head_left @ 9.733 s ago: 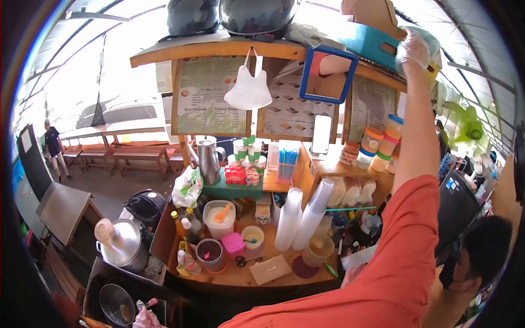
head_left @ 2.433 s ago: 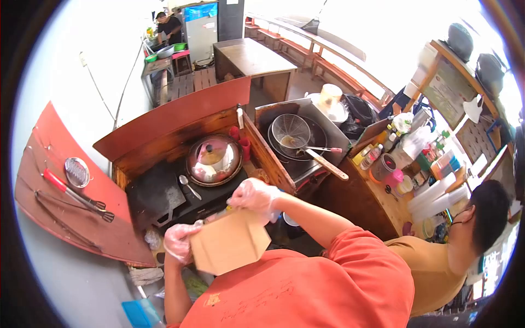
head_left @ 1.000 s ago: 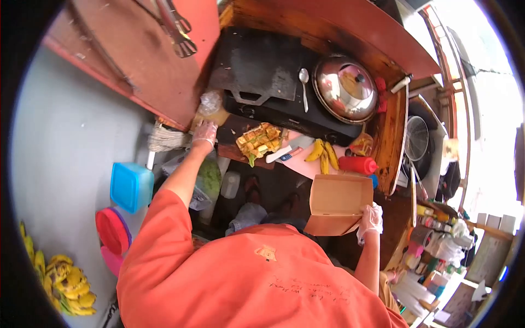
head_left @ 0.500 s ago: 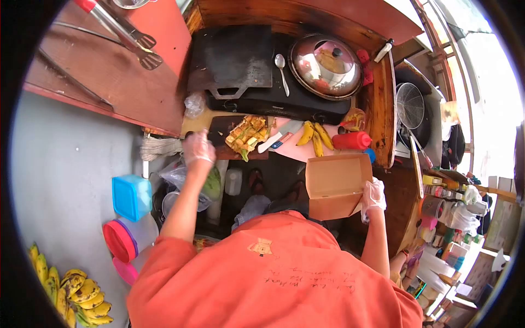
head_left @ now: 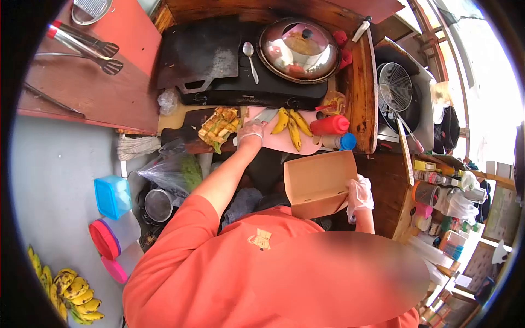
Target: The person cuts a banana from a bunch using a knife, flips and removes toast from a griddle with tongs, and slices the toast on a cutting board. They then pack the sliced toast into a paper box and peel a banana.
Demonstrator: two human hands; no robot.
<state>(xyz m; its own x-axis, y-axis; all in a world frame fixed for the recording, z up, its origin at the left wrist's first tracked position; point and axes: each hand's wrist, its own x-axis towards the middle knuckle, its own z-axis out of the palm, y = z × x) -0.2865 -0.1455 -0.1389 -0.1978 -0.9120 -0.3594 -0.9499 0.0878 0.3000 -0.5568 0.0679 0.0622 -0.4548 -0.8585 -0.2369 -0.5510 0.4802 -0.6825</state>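
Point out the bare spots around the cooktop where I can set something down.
The dark griddle plate left of the spoon is mostly bare, as is the left end of the dark board, beside the cut food. It is crowded from the left hand through the bananas to the red bottle.

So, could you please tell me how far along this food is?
The food looks cut already, lying in pieces on the dark board. The box is open in the right hand, and the left hand is at the knife. Filling and closing the box seem left, as it is empty.
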